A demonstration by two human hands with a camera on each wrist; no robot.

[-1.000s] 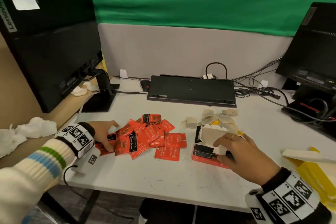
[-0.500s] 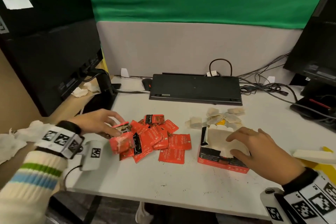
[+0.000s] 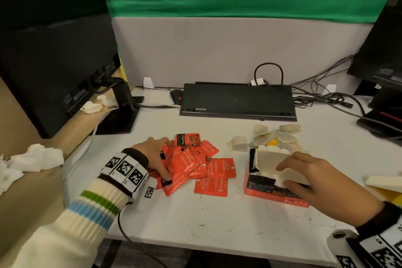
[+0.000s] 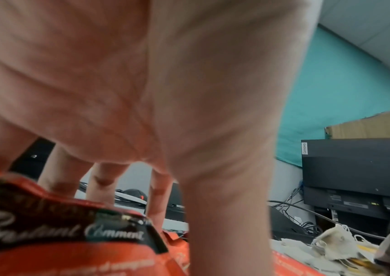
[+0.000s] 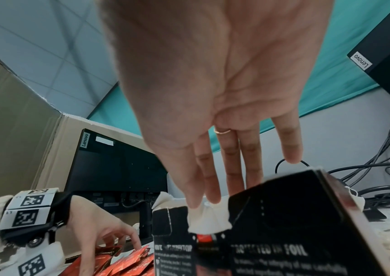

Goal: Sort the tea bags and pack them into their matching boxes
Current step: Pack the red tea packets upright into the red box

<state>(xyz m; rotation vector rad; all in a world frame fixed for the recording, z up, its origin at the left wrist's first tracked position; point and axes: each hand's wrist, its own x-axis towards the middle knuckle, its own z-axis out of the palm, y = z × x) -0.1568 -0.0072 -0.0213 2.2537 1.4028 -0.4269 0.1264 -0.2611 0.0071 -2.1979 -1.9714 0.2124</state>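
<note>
White desk is carrying red tea sachets piled left of centre, open red-and-black box sitting right of them, loose paper tea bags lying just behind the box, black keyboard lying along the back edge, monitor stand sitting at the back-left corner, cables trailing at the back right, yellow box poking in at the right edge

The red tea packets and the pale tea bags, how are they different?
The red tea packets are sealed in shiny printed foil; the pale tea bags are bare and soft, with no wrapper. The red ones lie flat, left of the red box, under the left hand; the pale ones are crumpled behind the box. Both are loose piles on the desk.
</note>
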